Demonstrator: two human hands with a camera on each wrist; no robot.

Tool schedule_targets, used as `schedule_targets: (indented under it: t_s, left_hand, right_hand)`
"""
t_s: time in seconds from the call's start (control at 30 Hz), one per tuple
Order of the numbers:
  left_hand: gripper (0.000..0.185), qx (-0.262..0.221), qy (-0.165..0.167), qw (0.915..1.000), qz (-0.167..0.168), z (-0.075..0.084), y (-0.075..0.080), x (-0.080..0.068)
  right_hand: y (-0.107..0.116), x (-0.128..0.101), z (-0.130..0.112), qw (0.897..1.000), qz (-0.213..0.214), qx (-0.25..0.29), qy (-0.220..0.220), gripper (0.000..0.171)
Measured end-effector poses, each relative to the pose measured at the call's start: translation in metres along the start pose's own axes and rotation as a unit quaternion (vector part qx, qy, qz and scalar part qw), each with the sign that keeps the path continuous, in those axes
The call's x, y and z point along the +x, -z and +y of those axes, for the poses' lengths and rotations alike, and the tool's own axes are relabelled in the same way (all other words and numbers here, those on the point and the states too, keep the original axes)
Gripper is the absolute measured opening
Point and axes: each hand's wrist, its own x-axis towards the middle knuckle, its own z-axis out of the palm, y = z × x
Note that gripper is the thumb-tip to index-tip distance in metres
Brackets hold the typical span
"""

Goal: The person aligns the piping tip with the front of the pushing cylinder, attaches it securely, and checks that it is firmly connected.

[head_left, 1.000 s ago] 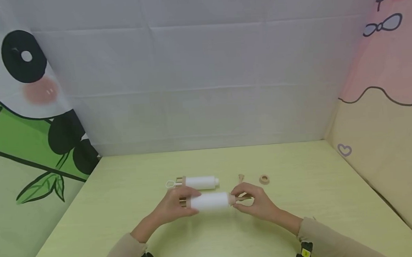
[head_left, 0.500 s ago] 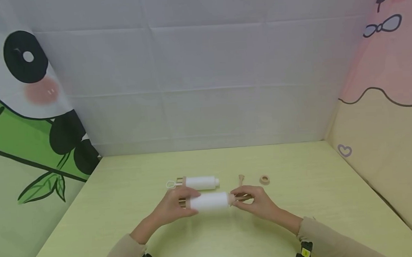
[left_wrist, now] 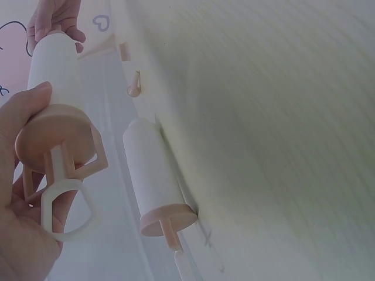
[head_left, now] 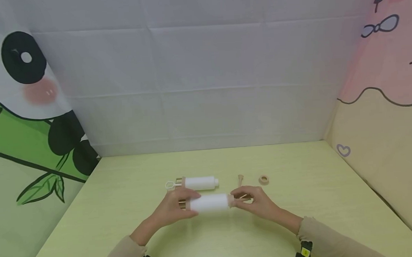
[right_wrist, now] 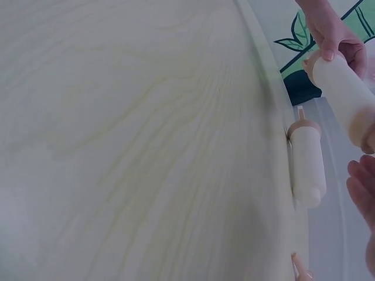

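Observation:
A white icing syringe lies level between my two hands, over the table. My left hand grips its tan rear cap, thumb and fingers on either side. In the left wrist view, the tan finger loops and white pull ring of the plunger show at this end. At the other end, my right hand pinches the tan front tip with thumb and fingertips, which partly hide it. A second icing syringe lies just behind, its pull ring to the left.
A small tan nozzle and a tan ring lie behind my right hand. The pale wooden table meets a white cloth backdrop, with printed panels at both sides.
Both hands keep their places on the syringe. The right fingers have shifted slightly around its tan front tip.

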Motion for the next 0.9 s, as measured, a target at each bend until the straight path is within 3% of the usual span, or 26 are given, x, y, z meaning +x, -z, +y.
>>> schedule_targets:
  t_s: [0.2,0.4,0.77,0.9]
  left_hand:
    - [0.04,0.017,-0.017,0.9997,0.006,-0.0032,-0.0007,0.0001]
    - [0.04,0.02,-0.024,0.9995,0.005,-0.0024,-0.0003,0.0014]
    - [0.038,0.019,-0.073,0.997,0.017,-0.0065,0.0001,0.0024]
    - [0.038,0.012,-0.063,0.9978,0.014,-0.0057,0.0008,0.0017]
  right_hand:
    - [0.0011,0.0,0.002,0.997,0.005,-0.032,0.075,0.04]
    - [0.0004,0.0012,0.0037,0.991,0.006,-0.027,0.134,0.038]
    - [-0.0016,0.0025,0.0065,0.987,0.019,-0.018,0.157,0.035]
    - [-0.0022,0.0029,0.0074,0.986,0.026,-0.013,0.162,0.036]
